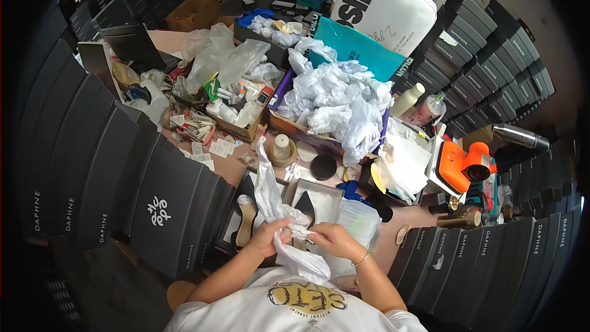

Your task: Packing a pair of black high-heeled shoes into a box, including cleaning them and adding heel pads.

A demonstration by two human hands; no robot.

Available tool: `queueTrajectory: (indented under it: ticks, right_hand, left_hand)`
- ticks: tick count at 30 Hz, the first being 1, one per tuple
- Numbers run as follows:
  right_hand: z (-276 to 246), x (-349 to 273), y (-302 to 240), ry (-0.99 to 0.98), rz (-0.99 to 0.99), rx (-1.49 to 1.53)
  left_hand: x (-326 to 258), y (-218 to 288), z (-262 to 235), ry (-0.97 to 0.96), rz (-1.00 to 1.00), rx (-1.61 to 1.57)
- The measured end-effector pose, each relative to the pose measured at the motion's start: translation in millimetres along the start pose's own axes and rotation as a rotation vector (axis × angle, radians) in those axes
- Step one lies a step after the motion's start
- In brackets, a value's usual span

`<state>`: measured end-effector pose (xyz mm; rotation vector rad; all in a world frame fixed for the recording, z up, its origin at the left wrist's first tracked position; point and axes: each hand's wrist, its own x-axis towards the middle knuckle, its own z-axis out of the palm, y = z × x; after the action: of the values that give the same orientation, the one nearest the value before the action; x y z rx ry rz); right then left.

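Both hands at near edge of counter (236,169), working one white bag (276,209). Left hand (270,238): grip closed on the bag's middle, fingers curled round the plastic. Right hand (332,240): grip pinching the same bag just right of the left hand, thumb side on the film. Bag runs up from the hands toward far-left as a long crumpled strip, and a loose lobe hangs down near, between the forearms over the shirt.

Under the hands: open shoe box (316,200), a black shoe (305,207) in it, mostly hidden by the bag. Just left, a beige shoe (247,221) lying in a second dark tray. Clear tub (359,221) touching the right wrist area, probably plastic; view too blurred to be sure.

Farther out: cardboard box with a heap of white bags (338,101) at centre, teal bag (353,49) behind it, tape roll (281,147) mid-counter, orange tool (467,166) at right. Black boxes (166,209) stacked all along left and right.
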<state>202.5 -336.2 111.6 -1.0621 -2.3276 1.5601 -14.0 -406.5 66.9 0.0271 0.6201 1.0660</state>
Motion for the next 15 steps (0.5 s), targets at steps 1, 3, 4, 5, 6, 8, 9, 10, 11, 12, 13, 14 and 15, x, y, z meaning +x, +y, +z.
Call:
queueTrajectory:
  ticks: [1, 3, 4, 5, 6, 8, 9, 10, 11, 12, 13, 14, 15]
  right_hand:
    - [1.6, -3.2, -1.8, 0.018, -0.02, 0.058]
    - [9.9, -4.8, -14.4, 0.048, -0.067, 0.173]
    - [13.5, -2.1, -28.0, 0.011, 0.111, 0.145]
    - [22.2, -4.2, -25.9, 0.023, 0.089, 0.131]
    - [35.0, -9.9, -19.9, 0.036, 0.066, 0.117]
    - [39.3, -13.7, -24.4, -0.036, 0.02, 0.138]
    - [35.8, -16.7, -29.7, -0.156, -0.057, 0.089]
    - [31.2, -22.2, -35.6, -0.276, -0.129, 0.041]
    - [27.0, -24.7, -35.5, -0.389, -0.184, -0.005]
    - [34.2, -29.4, -23.1, -0.448, -0.294, -0.047]
    - [31.0, -34.5, -24.8, -0.412, -0.305, 0.026]
    - [22.5, -40.7, -29.1, -0.369, -0.326, 0.102]
    - [11.5, -47.8, -33.6, -0.326, -0.346, 0.177]
  left_hand:
    - [-1.5, -5.0, 4.6, -0.017, 0.014, 0.059]
    - [-7.6, -17.7, 13.4, 0.027, 0.087, 0.229]
    - [-11.9, -22.2, 19.8, 0.061, 0.125, 0.233]
    - [-16.1, -25.9, 21.9, 0.096, 0.164, 0.237]
    - [-19.1, -32.5, 13.0, 0.12, 0.191, 0.185]
    - [-36.0, -33.3, 16.3, 0.16, 0.099, 0.05]
    - [-43.6, -33.7, 15.6, 0.178, 0.053, -0.017]
    - [-52.1, -39.9, -7.9, 0.117, -0.095, 0.022]
    - [-60.8, -32.8, 3.3, 0.042, -0.052, 0.303]
    - [-75.1, -25.2, 19.3, -0.038, -0.008, 0.582]
    - [-85.4, -18.9, 27.5, -0.123, 0.048, 0.862]
    - [-91.3, -15.7, 8.3, -0.097, -0.016, 0.802]
    - [-96.8, -13.8, -10.5, -0.069, -0.081, 0.737]
